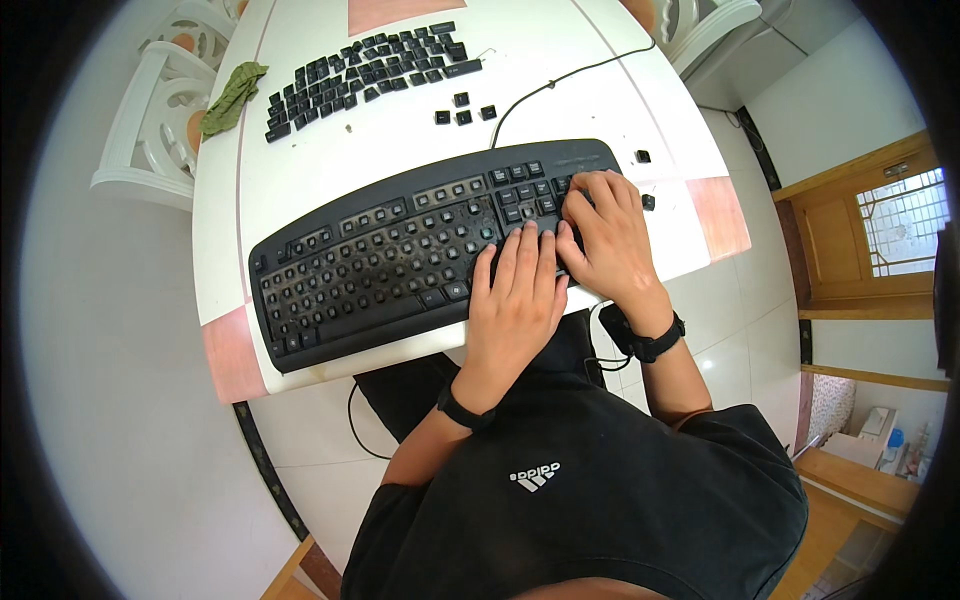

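Observation:
A black computer keyboard (400, 250) lies slightly tilted along the table's near edge. Most of its main key area is stripped of keycaps, showing dusty stems. Across its right part rests my left hand (513, 310), fingers stretched out flat below the arrow keys and navigation block. My right hand (612, 238) is bent over the number pad at the keyboard's right end, its fingers curled down and thumb tucked toward them. Whatever those fingertips grip is hidden beneath the hand. Navigation keycaps (520, 190) still sit beside it.
Loose black keycaps (370, 75) lie in rows at the table's far side, with several arranged nearer (463, 117). Single keycaps (643, 157) lie at the right. A green cloth (233, 98) hangs at the left edge. The keyboard's cable (550, 86) runs back right. White chairs (160, 120) stand around.

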Demonstrator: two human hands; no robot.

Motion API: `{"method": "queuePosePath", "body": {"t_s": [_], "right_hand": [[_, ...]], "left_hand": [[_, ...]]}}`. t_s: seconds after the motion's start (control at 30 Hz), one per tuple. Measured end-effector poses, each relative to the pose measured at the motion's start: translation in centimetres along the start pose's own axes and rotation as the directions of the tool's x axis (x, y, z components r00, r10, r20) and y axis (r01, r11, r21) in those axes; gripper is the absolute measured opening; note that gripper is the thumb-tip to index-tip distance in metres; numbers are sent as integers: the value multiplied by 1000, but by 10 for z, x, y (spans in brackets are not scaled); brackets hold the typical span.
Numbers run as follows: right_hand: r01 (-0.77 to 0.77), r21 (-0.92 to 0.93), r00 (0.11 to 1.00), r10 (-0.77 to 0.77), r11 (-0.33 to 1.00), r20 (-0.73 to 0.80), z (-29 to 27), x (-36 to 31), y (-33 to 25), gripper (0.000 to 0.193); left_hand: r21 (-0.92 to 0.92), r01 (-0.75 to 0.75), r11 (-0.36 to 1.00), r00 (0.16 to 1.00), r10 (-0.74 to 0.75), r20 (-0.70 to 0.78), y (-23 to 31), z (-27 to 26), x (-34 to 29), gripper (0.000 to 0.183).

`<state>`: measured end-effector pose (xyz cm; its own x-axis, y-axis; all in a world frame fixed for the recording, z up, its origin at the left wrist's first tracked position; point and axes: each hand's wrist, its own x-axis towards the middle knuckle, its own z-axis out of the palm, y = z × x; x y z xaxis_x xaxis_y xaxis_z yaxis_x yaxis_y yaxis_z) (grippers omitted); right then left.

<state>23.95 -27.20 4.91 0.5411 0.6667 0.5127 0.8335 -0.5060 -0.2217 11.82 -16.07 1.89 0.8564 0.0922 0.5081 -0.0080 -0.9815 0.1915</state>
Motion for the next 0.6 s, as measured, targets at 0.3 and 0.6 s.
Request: {"method": "queuePosePath", "body": {"t_s": [0.3,0.6], "right_hand": [[34,2,999,-34,999,-26,4,-2,2,15],[-24,71,1000,24,997,-2,4,-5,4,15]], "left_hand": [[42,-15,999,999,14,31,1,1,-1,49],[58,-31,998,999,28,36,2,2,0,48]]}}
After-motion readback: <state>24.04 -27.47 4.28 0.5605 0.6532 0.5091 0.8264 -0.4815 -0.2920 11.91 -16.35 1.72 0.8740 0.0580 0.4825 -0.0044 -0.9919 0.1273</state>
